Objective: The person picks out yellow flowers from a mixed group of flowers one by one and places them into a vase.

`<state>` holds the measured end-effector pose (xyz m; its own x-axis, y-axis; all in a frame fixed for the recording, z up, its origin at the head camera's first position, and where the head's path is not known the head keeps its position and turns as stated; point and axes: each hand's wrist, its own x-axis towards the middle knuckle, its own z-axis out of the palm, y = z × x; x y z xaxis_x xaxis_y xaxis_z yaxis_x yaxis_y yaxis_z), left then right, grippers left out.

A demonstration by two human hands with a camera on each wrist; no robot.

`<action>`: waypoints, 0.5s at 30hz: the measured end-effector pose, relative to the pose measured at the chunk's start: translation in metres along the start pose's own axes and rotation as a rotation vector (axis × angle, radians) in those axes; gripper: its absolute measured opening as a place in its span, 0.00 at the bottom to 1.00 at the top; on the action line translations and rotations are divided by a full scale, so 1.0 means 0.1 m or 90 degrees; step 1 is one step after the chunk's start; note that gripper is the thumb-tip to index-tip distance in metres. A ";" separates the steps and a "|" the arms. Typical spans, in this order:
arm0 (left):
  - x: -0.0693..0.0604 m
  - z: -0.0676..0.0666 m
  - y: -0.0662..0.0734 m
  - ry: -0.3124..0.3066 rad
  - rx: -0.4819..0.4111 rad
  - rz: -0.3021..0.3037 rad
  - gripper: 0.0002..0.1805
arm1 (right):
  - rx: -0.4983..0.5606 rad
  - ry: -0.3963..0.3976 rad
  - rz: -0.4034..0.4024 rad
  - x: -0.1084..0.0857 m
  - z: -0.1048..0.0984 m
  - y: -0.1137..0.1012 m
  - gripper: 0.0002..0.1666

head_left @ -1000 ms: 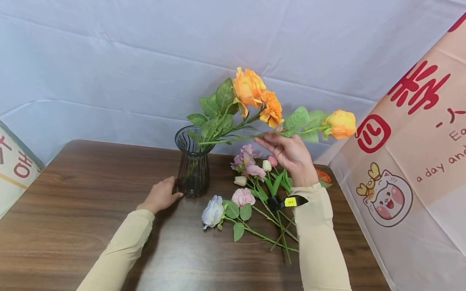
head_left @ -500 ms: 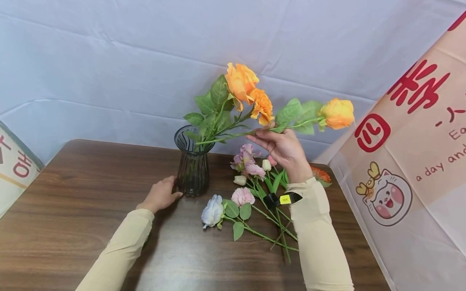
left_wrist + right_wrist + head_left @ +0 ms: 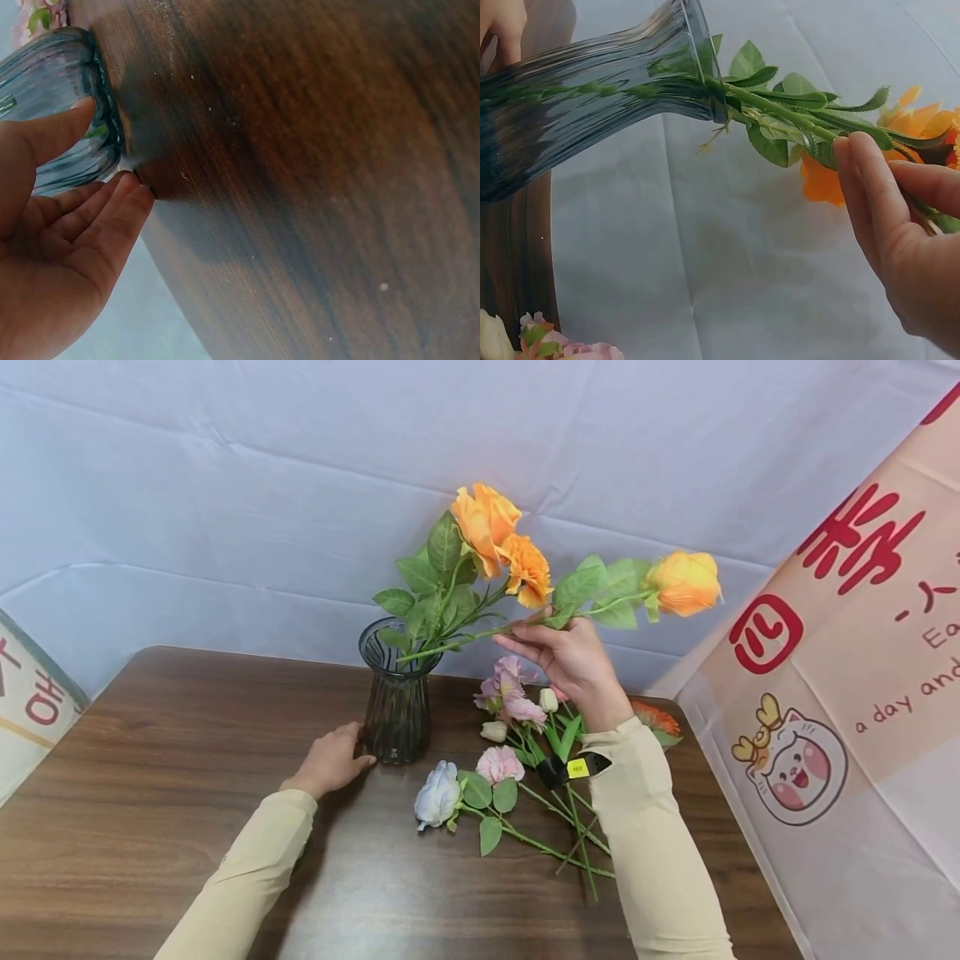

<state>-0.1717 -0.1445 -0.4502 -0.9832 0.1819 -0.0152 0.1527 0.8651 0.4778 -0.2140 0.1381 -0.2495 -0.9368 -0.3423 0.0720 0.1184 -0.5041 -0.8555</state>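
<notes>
A ribbed grey glass vase (image 3: 397, 718) stands upright near the table's back edge. My left hand (image 3: 330, 762) holds its base, thumb on one side and fingers on the other, as the left wrist view shows. An orange rose (image 3: 486, 527) and an orange carnation (image 3: 528, 571) lean rightward out of the vase; their stems run down inside it. Pinched in my right hand (image 3: 577, 664) is the stem of a yellow-orange rose (image 3: 682, 582), its bloom to the right. The cut end overlaps the vase rim; whether it is inside, I cannot tell.
Right of the vase on the brown table (image 3: 187, 752) lie a pale blue rose (image 3: 438, 796), a pink carnation (image 3: 500, 765), purple-pink blooms (image 3: 513, 693), white tulips (image 3: 494, 732) and an orange flower (image 3: 657, 718). A pale cloth wall (image 3: 262, 527) rises behind.
My right hand has moved left with the yellow-orange rose, its stem end coming lower over the vase rim. The orange rose and carnation have swung left and more upright. My left hand stays put.
</notes>
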 end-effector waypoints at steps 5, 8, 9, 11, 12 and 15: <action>0.00 0.01 0.00 -0.002 0.002 -0.002 0.29 | -0.038 -0.014 -0.002 0.00 0.04 0.01 0.12; 0.01 0.02 0.00 -0.002 0.003 -0.006 0.29 | -0.059 -0.030 0.001 0.01 0.06 0.03 0.20; 0.01 0.02 -0.01 -0.002 0.002 -0.008 0.29 | -0.063 -0.033 0.006 0.01 0.07 0.04 0.22; 0.01 0.03 -0.01 -0.001 0.001 -0.010 0.30 | -0.080 -0.032 0.013 0.02 0.09 0.07 0.20; 0.01 0.03 -0.01 0.000 0.001 -0.010 0.30 | -0.086 -0.030 0.018 0.02 0.10 0.08 0.19; 0.02 0.03 -0.02 0.002 0.002 -0.009 0.30 | -0.111 -0.020 0.032 0.03 0.11 0.11 0.15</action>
<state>-0.1735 -0.1444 -0.4541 -0.9855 0.1683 -0.0194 0.1391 0.8691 0.4747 -0.2123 0.1227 -0.2533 -0.9200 -0.3899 0.0401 0.1042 -0.3419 -0.9340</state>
